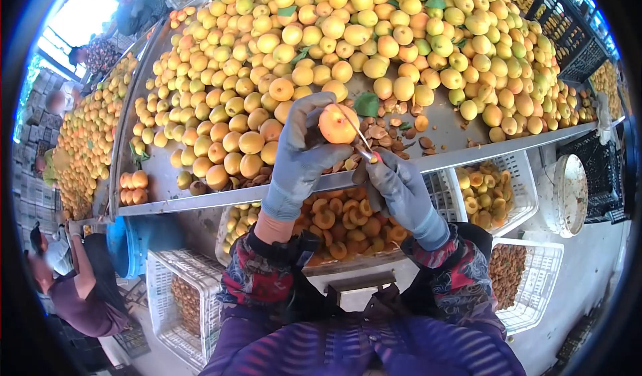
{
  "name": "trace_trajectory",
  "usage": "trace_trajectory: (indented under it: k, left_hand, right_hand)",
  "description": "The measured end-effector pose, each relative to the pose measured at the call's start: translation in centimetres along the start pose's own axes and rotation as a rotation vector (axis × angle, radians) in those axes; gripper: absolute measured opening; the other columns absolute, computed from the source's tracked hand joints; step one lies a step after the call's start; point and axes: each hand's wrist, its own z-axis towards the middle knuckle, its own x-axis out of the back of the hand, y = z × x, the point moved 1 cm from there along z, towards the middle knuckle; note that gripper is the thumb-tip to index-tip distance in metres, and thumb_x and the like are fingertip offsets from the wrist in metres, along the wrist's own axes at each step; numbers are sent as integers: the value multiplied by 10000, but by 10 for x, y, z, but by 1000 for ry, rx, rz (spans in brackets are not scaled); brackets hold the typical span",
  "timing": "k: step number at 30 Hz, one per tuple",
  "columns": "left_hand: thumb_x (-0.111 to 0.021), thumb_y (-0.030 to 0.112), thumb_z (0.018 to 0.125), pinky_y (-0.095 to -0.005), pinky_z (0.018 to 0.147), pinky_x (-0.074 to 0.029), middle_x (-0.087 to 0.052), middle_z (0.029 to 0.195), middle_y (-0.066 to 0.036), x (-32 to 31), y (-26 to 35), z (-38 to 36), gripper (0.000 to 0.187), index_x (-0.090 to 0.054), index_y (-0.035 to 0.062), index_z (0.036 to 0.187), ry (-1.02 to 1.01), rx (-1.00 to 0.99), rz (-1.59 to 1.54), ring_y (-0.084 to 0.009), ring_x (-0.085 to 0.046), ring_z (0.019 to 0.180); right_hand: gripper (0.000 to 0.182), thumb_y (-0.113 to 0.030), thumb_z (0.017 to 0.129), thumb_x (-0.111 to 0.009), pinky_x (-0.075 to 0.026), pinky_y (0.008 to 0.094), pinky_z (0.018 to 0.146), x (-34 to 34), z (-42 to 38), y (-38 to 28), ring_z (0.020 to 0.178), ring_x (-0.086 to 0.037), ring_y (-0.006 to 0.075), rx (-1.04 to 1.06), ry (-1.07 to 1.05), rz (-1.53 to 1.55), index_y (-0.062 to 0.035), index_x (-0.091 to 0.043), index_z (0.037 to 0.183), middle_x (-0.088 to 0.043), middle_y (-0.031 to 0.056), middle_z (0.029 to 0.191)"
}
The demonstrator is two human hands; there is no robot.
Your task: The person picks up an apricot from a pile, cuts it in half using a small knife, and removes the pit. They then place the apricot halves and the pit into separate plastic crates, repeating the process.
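The left hand [301, 158] holds one apricot [339, 124] between thumb and fingers, in front of the fruit pile [267, 43]. The right hand [400, 185], just beside it, is closed around a small knife [372, 156], whose thin blade reaches the fruit's side. The apricot is probably light and rather soft, easy to bruise, and slippery where juice comes out. It is best held gently around its sides, fingertips away from the blade. Halved fruits [349, 226] lie below both hands.

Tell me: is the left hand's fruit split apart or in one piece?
In one piece: the fruit in the left hand shows one rounded outline. Cannot tell whether the knife has cut it.
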Motion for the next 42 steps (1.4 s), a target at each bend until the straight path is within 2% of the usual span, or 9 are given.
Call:
trace_trajectory:
  k: [3,10,22,25,28,30,35,38,42]
  left_hand:
    - [-698,-45,743,-277,881,-499,-540,1195,-85,-3,3,-3,630,-441,53,1309,8,24,24,-158,-575,1038]
    - [-672,-18,780,-283,897,-493,-541,1213,-92,-6,2,-8,588,-429,5,1315,44,4,-152,-160,-571,1053]
    - [-706,45,783,-235,817,-497,-582,1152,-77,2,1,-14,575,-453,-50,1290,77,-24,184,-121,-575,991]
    - [-691,38,796,-229,818,-488,-579,1160,-73,0,-1,-15,556,-455,-41,1293,62,-84,171,-122,-581,955]
    - [-658,86,852,-271,842,-496,-588,1127,-70,-7,-8,-14,485,-461,-16,1284,115,-42,-59,-148,-597,945]
    - [-610,149,906,-326,867,-504,-580,1123,-86,-11,-9,-14,421,-460,0,1270,116,101,-471,-187,-596,994]
    - [-590,171,921,-356,903,-495,-547,1183,-107,-15,-4,-11,402,-458,13,1266,116,100,-488,-222,-572,1060]
    - [-600,158,912,-344,931,-473,-558,1156,-101,-12,-1,-9,408,-459,25,1271,131,-54,-189,-214,-572,1063]
    - [-547,292,938,-332,813,-490,-589,1040,-80,0,-9,-8,388,-496,11,1200,220,-1,-266,-185,-590,921]
  right_hand:
    - [344,-295,986,-458,-374,163,455,-5,2,-5,504,-474,28,-119,25,20,37,-501,1064,-568,14,791]
    - [337,-298,979,-479,-375,170,440,-10,2,-1,500,-489,33,-92,54,60,29,-519,1048,-578,20,785]
    - [261,-283,989,-475,-301,169,447,-20,7,15,527,-377,-8,-62,109,74,-31,-525,943,-448,-71,677]
    - [253,-280,984,-491,-299,163,462,-23,4,5,548,-367,-13,-252,106,178,-32,-527,950,-436,-72,679]
    - [269,-276,984,-493,-306,165,481,-24,5,24,567,-370,-5,-151,163,181,-11,-536,987,-464,-55,695]
    - [272,-252,989,-484,-325,177,512,-26,6,30,594,-378,23,-27,172,8,13,-543,1005,-471,-44,704]
    - [269,-225,992,-471,-367,223,545,-26,5,22,642,-409,60,-35,188,-40,34,-545,992,-478,-26,696]
    - [273,-229,983,-486,-388,249,541,-26,5,26,623,-432,81,14,199,-142,37,-547,982,-485,20,662]
    - [276,-262,961,-527,-401,280,512,-23,6,22,532,-461,165,29,199,-423,13,-553,945,-467,118,599]
